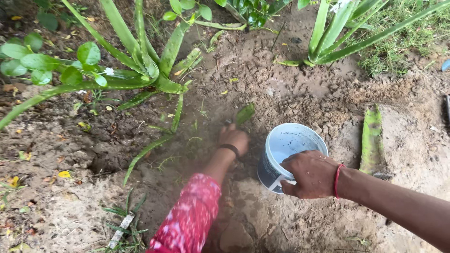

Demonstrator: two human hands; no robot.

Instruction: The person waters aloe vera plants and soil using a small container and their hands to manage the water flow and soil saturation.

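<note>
- In a garden bed of bare, damp-looking soil (290, 89), a person kneels over a small green aloe cutting (245, 113) that stands tilted in the dirt, just beyond the left hand (234, 138).
- The left hand, in a red patterned sleeve (190, 218) with a dark band at the wrist, is pressed to the ground at the base of the cutting; the fingers are hidden from this angle, so whether they are closed on the leaf cannot be told.
- The right hand (309, 173), a red thread at its wrist, is clamped over the near rim of a white plastic bucket (290, 150) that stands tipped on the soil between the 2 arms.
- The bucket looks light and stiff, its smooth wall likely slippery if wet; the rim is the sound place to grip. What it holds cannot be made out.
- The cutting looks fleshy and easily snapped, best taken low near its base.
- A dark label with a white patch wraps the bucket's side, under the right hand.
- A cut aloe leaf (372, 138) lies flat to the right; a large aloe plant (140, 61) spreads at upper left, 1 more (337, 33) at upper right.
</note>
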